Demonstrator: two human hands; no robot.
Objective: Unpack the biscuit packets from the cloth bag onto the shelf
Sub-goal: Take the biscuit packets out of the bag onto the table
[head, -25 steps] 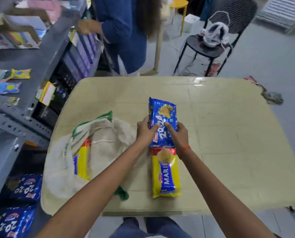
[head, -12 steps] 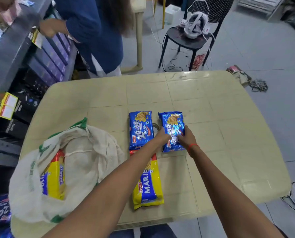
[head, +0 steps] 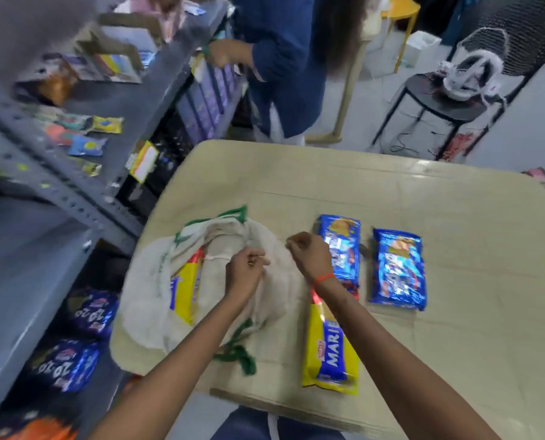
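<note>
Both hands over cloth bag (head: 220,274) on counter (head: 455,328): left hand (head: 244,269) grip pinching fabric, right hand (head: 309,254) grip curled, empty. Yellow packet (head: 185,290) inside bag. Spread mouth wide before reaching.

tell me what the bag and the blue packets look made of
The off-white cloth bag with green trim looks like soft woven cotton: matte and crumpled. The two blue biscuit packets look like glossy plastic film, given the bright glare and crinkles.

Single head-worn view, steeply down and forward, close over the table (head: 455,312).
</note>
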